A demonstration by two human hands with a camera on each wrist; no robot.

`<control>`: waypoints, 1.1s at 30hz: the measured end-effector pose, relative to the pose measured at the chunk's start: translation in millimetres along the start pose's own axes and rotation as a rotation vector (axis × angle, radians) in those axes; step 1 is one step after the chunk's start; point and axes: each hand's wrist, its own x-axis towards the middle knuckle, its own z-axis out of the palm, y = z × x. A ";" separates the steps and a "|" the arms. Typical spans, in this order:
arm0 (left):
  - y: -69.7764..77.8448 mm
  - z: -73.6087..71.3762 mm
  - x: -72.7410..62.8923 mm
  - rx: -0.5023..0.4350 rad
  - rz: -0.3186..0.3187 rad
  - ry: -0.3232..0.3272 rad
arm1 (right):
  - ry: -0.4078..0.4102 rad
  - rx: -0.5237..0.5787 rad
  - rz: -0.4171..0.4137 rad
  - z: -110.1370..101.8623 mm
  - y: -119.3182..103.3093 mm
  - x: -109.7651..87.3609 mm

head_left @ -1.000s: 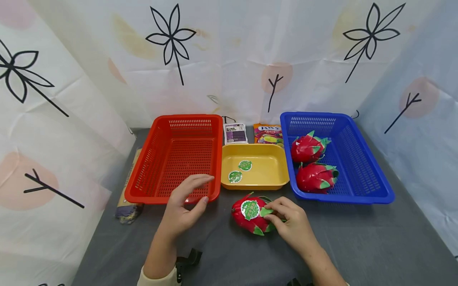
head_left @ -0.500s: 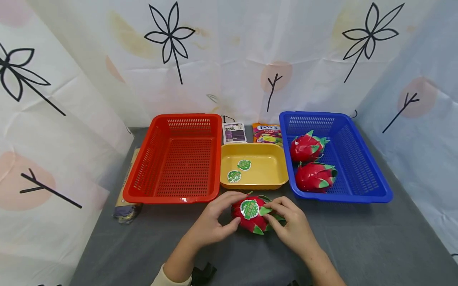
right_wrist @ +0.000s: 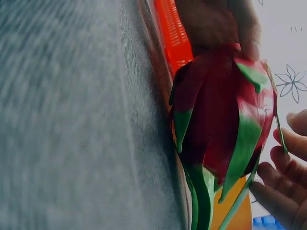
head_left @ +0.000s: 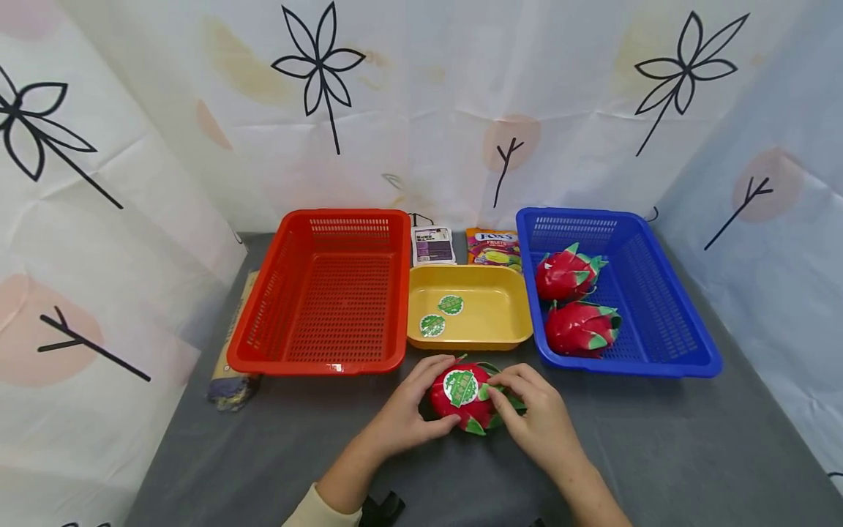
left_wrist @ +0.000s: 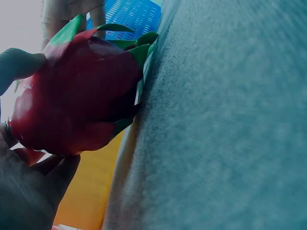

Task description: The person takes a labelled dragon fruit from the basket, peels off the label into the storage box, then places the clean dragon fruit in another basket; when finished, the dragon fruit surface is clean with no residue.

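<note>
A red dragon fruit [head_left: 469,416] with green-tipped scales lies on the grey table, a round green-and-white sticker [head_left: 460,387] on its upper side. My left hand [head_left: 408,413] grips its left end, fingers at the far side and thumb at the near side. In the left wrist view the fruit [left_wrist: 86,91] fills the space between thumb and fingers. My right hand [head_left: 536,410] pinches a green scale at the fruit's right side with thumb and forefinger. The right wrist view shows the fruit's leafy end [right_wrist: 216,105] beside those fingers.
Behind the hands stand a red basket [head_left: 316,367], a yellow tray [head_left: 469,344] with two green stickers [head_left: 451,304], and a blue basket [head_left: 685,366] holding two dragon fruits [head_left: 579,327]. Packets [head_left: 494,247] lie at the back, and another bag [head_left: 232,384] beside the red basket.
My left hand has come from over the red basket's front edge rightward to the dragon fruit and taken hold of its left end. The right hand has stayed at the fruit's scale.
</note>
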 end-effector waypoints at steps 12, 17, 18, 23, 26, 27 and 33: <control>-2.1 0.3 -1.6 -0.046 -0.028 0.019 | -0.033 -0.091 0.062 9.6 -23.9 8.7; -2.8 0.9 -1.9 -0.033 -0.012 0.028 | -0.067 -0.060 0.200 9.7 -33.2 13.5; -2.8 1.1 -2.0 -0.032 -0.012 0.031 | -0.074 -0.051 0.232 9.5 -34.8 14.6; -2.0 2.3 -1.9 -0.038 -0.009 0.031 | -0.100 -0.070 0.337 7.3 -41.1 17.1; -1.4 2.7 -1.7 -0.039 -0.006 0.029 | -0.128 -0.128 0.319 4.4 -44.7 15.4; -1.2 2.5 -1.7 -0.038 -0.007 0.029 | -0.142 -0.148 0.302 3.4 -45.7 14.5; -3.0 1.4 -1.3 -0.031 -0.009 0.035 | -0.188 -0.184 0.230 3.2 -46.0 9.8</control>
